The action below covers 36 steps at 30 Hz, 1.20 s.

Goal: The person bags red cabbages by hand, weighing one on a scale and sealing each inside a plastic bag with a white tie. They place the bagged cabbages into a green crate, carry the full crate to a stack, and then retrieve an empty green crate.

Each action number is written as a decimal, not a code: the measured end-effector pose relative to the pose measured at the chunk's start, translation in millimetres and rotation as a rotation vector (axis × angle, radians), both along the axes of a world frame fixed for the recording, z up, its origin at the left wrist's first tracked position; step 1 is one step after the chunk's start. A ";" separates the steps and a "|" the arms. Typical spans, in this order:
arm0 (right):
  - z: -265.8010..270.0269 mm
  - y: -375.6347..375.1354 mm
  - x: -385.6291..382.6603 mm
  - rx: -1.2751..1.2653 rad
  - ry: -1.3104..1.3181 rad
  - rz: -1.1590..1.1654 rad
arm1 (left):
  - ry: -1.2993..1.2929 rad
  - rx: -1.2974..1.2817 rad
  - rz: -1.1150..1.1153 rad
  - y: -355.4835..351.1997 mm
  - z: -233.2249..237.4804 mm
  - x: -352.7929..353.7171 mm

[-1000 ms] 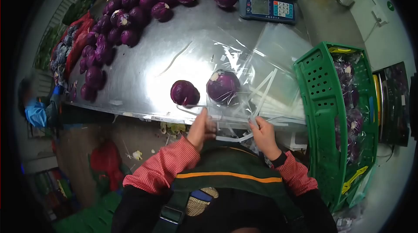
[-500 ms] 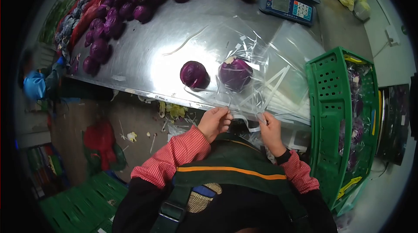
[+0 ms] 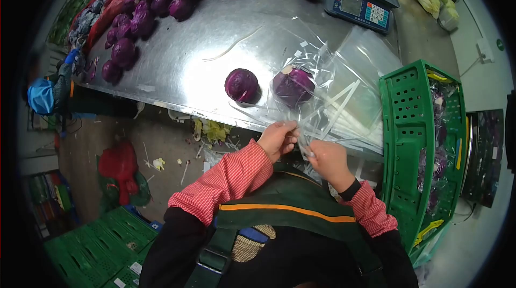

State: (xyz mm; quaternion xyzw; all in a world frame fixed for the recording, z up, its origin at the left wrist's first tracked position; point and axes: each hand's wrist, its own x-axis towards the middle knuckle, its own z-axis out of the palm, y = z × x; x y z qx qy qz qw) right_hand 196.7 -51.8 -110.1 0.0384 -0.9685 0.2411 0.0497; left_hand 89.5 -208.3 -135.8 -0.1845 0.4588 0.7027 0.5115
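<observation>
A red cabbage [image 3: 293, 87] lies inside a clear plastic bag [image 3: 309, 57] on the steel table, close to its front edge. My left hand [image 3: 278, 138] pinches the gathered mouth of this bag. Close beside it, my right hand [image 3: 327, 160] is closed on the same plastic, a little to the right. A second red cabbage [image 3: 241, 85] sits unbagged to the left of the bagged one. Flat clear bags [image 3: 363, 67] lie stacked to the right, with white strips [image 3: 344, 100] on them.
Several red cabbages [image 3: 142, 23] line the back left of the steel table [image 3: 177, 57]. A digital scale [image 3: 360, 3] stands at the back right. The green crate [image 3: 407, 143] at right holds wrapped cabbages. At far left a co-worker in a blue cap [image 3: 42, 96] reaches toward the table.
Both hands have come closer together, drawing the bag's mouth into a narrower bunch. The co-worker at left has raised an arm toward the table.
</observation>
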 end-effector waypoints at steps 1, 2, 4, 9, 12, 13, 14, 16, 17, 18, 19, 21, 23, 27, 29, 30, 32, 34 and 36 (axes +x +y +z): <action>0.3 -3.1 -3.5 0.016 -0.008 0.039 | 0.010 0.015 -0.002 2.4 -1.3 -1.9; 0.6 -4.5 -5.6 0.032 -0.016 0.078 | 0.017 0.006 -0.006 3.2 -2.8 -3.3; 1.0 -3.8 -7.1 0.043 -0.017 0.118 | -0.016 0.023 0.013 -0.8 -1.6 -5.2; -2.7 -6.4 -13.5 0.103 0.023 0.236 | -0.128 0.040 -0.013 3.6 13.9 -11.9; -3.0 -10.6 -22.7 0.145 0.011 0.325 | 0.094 0.101 -0.161 15.9 -24.1 -19.9; -1.9 -11.4 -24.7 0.165 0.013 0.341 | 0.114 0.087 -0.143 18.9 -29.2 -19.6; -0.7 -11.8 -25.7 0.185 0.014 0.356 | 0.134 0.074 -0.127 21.4 -34.4 -18.8; 5.0 -9.2 -25.0 0.189 -0.016 0.355 | 0.064 0.098 -0.104 19.1 -31.3 -20.7; 6.7 -6.9 -24.3 0.191 -0.031 0.355 | -0.025 0.136 -0.097 13.0 -31.5 -23.3; 6.8 -5.0 -23.3 0.181 -0.028 0.356 | -0.114 0.174 -0.089 10.2 -31.8 -25.0; 6.8 -3.5 -21.6 0.169 -0.025 0.357 | -0.134 0.160 -0.128 11.4 -33.2 -25.6; 7.2 0.0 -18.7 0.151 -0.010 0.340 | -0.174 0.129 -0.206 15.7 -38.2 -26.2; 8.6 4.8 -15.9 0.139 0.014 0.306 | -0.083 0.055 -0.175 30.5 -41.8 -23.5; 11.9 18.6 -6.4 0.035 0.016 0.185 | -0.082 -0.012 -0.139 30.7 -34.6 -27.6; 4.8 29.9 2.9 -0.133 0.036 0.002 | -0.068 0.088 -0.167 4.9 -17.2 -25.8; -5.4 44.0 6.8 -0.344 -0.050 -0.186 | -0.062 0.137 -0.181 -10.9 -8.7 -23.7; -27.8 68.8 15.8 -0.765 -0.228 -0.569 | -0.019 0.030 -0.188 -39.5 2.6 -18.9; -2.7 58.3 8.7 -0.697 -0.072 -0.609 | 0.014 -0.063 -0.185 -56.1 10.0 -12.5; 32.6 40.1 -1.8 -0.417 0.096 -0.654 | 0.049 -0.138 -0.184 -63.9 14.9 -8.3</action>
